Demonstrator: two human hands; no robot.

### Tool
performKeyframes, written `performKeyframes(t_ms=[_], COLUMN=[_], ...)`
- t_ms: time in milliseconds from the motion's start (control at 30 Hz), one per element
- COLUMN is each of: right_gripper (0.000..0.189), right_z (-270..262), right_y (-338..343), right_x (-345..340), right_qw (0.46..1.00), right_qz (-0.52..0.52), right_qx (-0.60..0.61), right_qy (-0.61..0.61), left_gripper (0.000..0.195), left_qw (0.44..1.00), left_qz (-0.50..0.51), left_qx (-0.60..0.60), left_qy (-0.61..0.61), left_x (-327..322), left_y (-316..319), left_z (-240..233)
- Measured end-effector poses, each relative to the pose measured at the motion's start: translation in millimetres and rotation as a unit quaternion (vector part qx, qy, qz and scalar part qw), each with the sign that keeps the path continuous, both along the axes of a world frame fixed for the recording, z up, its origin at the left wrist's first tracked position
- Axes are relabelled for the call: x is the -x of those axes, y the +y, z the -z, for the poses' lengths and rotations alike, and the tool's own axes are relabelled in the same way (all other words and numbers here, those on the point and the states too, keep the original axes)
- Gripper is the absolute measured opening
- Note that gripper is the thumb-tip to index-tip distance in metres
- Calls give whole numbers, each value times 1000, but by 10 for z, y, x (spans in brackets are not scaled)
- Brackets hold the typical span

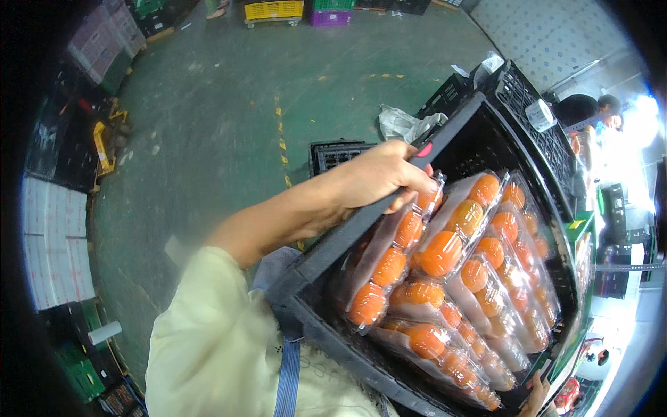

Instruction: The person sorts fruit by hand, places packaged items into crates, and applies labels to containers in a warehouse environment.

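Note:
A black plastic crate (333, 232) is tilted in front of me. My left hand (388, 174) is closed around its upper left rim, with the fingertips inside by the fruit packs. At the lower right, part of my right hand (535, 393) shows with its fingers at the crate's opposite end; the rest is hidden. Inside stand several clear plastic packs (440, 253) of round orange fruit, leaning against one another in rows. A red mark (424, 150) is on the rim beside my left hand.
Stacked black crates (536, 88) carrying a white roll (541, 115) stand behind the held crate, near a green crate (583, 229). Another black crate (338, 151) and a plastic sheet (409, 124) are beyond my arm. White cartons (54, 240) are stacked left. A person (609, 112) is at far right.

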State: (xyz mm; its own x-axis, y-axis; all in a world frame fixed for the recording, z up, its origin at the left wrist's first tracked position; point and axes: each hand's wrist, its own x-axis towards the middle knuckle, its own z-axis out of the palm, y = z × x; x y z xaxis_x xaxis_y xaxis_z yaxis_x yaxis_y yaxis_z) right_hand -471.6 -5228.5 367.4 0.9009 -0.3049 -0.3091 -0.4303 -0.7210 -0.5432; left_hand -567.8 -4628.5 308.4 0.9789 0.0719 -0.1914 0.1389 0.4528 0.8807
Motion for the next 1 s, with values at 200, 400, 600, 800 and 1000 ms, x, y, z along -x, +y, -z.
performKeyframes(t_ms=[200, 400, 600, 800, 1000], right_gripper=[24, 19, 26, 26, 23], right_z=[263, 345, 963, 2094, 2693], right_y=[85, 1184, 2350, 3323, 4215], right_x=[-101, -597, -1147, -2081, -3026], right_qw=[988, 979, 961, 918, 885], right_qz=[-96, -156, -254, -366, -452], right_qx=[-34, -85, -113, -146, -107], right_qy=[-120, -102, 9, 51, -30], left_gripper=[20, 19, 24, 26, 22], left_qw=[1000, 989, 957, 890, 818], left_qz=[-27, -148, -266, -385, -530], left_qx=[-6, -15, -74, -202, 107], left_qy=[0, -5, 84, 135, 196], left_x=[69, 807, 1203, 1842, 1716], left_y=[210, 742, 1223, 1039, 33], left_z=[-14, -232, 45, 1028, 1794])
